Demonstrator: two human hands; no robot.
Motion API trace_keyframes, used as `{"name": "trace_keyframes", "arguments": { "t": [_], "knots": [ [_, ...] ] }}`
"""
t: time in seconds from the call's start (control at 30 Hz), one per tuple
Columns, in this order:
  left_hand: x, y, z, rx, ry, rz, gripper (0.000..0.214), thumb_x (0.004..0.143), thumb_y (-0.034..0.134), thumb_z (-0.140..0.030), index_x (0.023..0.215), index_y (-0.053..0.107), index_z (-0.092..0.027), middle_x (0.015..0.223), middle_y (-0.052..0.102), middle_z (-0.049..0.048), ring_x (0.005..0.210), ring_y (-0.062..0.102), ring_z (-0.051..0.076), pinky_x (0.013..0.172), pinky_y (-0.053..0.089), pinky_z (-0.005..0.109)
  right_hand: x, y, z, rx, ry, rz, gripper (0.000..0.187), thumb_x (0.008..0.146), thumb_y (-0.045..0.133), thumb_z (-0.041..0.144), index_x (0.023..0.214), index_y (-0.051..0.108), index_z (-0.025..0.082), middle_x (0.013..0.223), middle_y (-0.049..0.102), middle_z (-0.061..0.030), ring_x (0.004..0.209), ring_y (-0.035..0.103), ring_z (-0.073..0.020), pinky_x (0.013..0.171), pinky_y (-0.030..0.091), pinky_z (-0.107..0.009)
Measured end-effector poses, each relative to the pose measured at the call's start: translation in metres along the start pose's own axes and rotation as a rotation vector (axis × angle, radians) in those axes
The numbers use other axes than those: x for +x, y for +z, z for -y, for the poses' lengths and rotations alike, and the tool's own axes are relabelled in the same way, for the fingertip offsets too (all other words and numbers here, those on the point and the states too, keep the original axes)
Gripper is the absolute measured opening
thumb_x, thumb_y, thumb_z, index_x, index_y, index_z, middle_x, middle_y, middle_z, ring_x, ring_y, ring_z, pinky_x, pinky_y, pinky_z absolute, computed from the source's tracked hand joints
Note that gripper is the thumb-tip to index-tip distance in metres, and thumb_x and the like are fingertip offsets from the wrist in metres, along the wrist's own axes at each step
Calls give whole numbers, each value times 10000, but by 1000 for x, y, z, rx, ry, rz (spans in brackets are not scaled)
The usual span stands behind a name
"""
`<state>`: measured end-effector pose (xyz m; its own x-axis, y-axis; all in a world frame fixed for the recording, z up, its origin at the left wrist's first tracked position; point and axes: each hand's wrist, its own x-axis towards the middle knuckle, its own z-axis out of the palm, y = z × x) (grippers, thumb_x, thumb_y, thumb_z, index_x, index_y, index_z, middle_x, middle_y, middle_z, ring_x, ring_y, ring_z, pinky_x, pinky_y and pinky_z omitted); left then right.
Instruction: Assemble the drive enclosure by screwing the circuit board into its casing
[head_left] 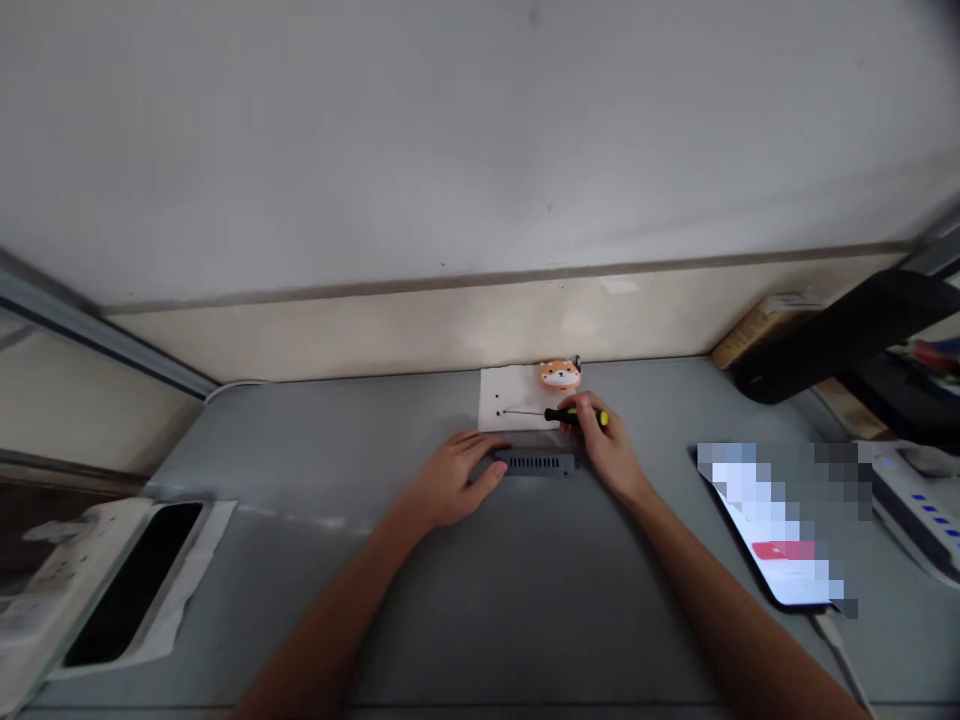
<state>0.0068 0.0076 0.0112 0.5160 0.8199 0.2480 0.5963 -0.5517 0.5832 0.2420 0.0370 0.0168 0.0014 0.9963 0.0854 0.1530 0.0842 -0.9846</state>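
Two hands | right hand (604, 447): grip narrow around plastic screwdriver (574, 416) | left hand (454, 482): grip wide against slotted dark casing (534, 462)

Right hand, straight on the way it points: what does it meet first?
The yellow-and-black screwdriver in the right hand points left across the white paper sheet. First in line looks like the lower of two small dark specks, possibly screws, though depth is hard to judge.

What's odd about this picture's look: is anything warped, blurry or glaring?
In the head view, the wide lens bows the wall and desk edges; a pale glare streak crosses the grey desk; the phone is pixelated; the right hand and screwdriver look sharp.
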Motion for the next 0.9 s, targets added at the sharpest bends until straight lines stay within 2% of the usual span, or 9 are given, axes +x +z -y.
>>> {"name": "trace_keyframes", "arguments": {
  "t": [0.23, 0.4, 0.5, 0.57, 0.73, 0.9],
  "knots": [
    [2, 8, 0, -137, -161, -113, 361, 1040, 417, -420, 1028, 710, -210, 999, 766, 73, 938, 724, 232, 879, 590, 396, 2, -6, 1, 246, 74, -156, 630, 777, 500, 862, 751, 609, 242, 541, 546, 13, 480, 465, -143, 471, 372, -275],
    [3, 12, -1, -206, -196, -148, 400, 1063, 346, -416, 1097, 693, -220, 1063, 769, 74, 990, 719, 230, 887, 585, 399, 0, -7, 9, 394, 89, -109, 607, 779, 528, 845, 675, 571, 248, 453, 451, 34, 425, 424, -130, 428, 333, -263],
    [0, 9, -1, -160, -129, -255, 391, 1073, 302, -367, 1158, 654, -218, 1107, 747, 87, 1045, 698, 218, 920, 568, 398, -2, -6, 12, 384, 85, -58, 622, 782, 519, 852, 657, 560, 244, 437, 434, 40, 405, 414, -122, 423, 318, -260],
    [-2, 6, -1, -94, -35, -304, 321, 1057, 354, -329, 1170, 631, -211, 1117, 732, 97, 1069, 682, 222, 941, 553, 408, -3, -5, 13, 356, 91, -34, 638, 784, 500, 862, 656, 556, 239, 434, 439, 39, 399, 414, -118, 426, 304, -261],
    [-3, 2, -5, 38, 151, -362, 238, 967, 506, -227, 1191, 584, -213, 1135, 719, 113, 1060, 682, 243, 935, 542, 436, -4, -3, 12, 317, 149, -14, 665, 745, 488, 896, 647, 543, 240, 421, 443, 39, 387, 403, -121, 427, 284, -267],
    [-2, 6, -7, 92, 233, -403, 206, 924, 562, -166, 1121, 592, -219, 1132, 722, 105, 1025, 695, 228, 907, 547, 406, -3, -1, 8, 324, 155, -46, 649, 746, 493, 885, 645, 541, 245, 413, 421, 47, 382, 387, -120, 424, 271, -267]
  ]
}}
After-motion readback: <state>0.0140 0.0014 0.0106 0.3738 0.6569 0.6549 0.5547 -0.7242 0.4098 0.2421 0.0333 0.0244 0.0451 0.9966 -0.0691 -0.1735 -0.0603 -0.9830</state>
